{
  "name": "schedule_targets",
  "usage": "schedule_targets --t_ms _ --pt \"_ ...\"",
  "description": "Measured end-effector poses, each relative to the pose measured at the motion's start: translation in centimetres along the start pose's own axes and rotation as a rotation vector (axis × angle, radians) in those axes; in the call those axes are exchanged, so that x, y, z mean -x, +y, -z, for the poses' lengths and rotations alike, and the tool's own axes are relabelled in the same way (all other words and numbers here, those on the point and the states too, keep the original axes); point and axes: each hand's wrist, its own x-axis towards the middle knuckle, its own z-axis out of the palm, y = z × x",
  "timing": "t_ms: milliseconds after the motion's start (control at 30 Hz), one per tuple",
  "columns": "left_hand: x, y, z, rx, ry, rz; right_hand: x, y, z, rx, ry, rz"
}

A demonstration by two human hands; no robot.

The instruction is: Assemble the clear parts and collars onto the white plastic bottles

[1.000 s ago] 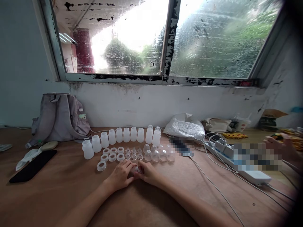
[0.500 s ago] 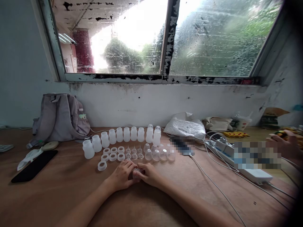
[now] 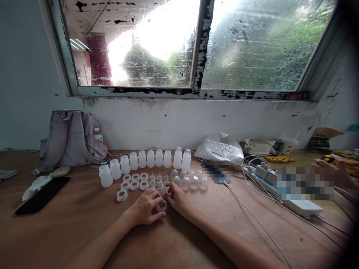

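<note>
My left hand (image 3: 146,207) curls round a translucent screw ring (image 3: 162,207) on the table, with fingers and thumb at its edge. Just beyond it, my right hand (image 3: 179,200) pinches a small clear part (image 3: 165,190) that looks like a bottle teat; the fingers partly hide it. Ahead stand several clear teats (image 3: 159,184) in rows. To their left lie several white rings (image 3: 134,185), and to their right several clear dome caps (image 3: 185,183). Behind is a curved row of frosted baby bottles (image 3: 150,159); two at the right end, including a capped bottle (image 3: 186,160), wear caps.
A grey backpack (image 3: 73,140) leans by the wall, with a black phone-like slab (image 3: 42,196) before it. Silvery wrap (image 3: 220,149), a power strip (image 3: 303,208) and loose cables (image 3: 252,221) lie on the right. Another person's hand (image 3: 331,172) shows at the far right.
My right hand has moved forward and away from my left, towards the teats. The ring in my left hand now shows; before, both hands were together around a clear part.
</note>
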Motion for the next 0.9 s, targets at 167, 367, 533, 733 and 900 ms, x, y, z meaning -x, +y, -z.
schedule_targets --t_ms 167,367,533,733,900 --pt "0.7 -0.6 0.6 -0.053 0.002 -0.037 0.1 0.3 -0.1 0.023 -0.044 0.025" --pt "4.4 -3.9 2.5 -0.115 0.035 0.075 0.1 -0.4 0.3 0.01 -0.077 0.077" --pt "6.4 -6.2 2.9 -0.195 0.102 0.189 0.3 -0.7 0.2 0.092 -0.089 0.127" --pt "6.3 -7.5 2.1 -0.229 0.237 0.355 0.7 -1.2 0.5 0.15 -0.145 0.161" --pt "6.4 -7.3 2.1 -0.2 0.213 0.358 0.7 -1.2 0.5 0.154 -0.157 0.163"
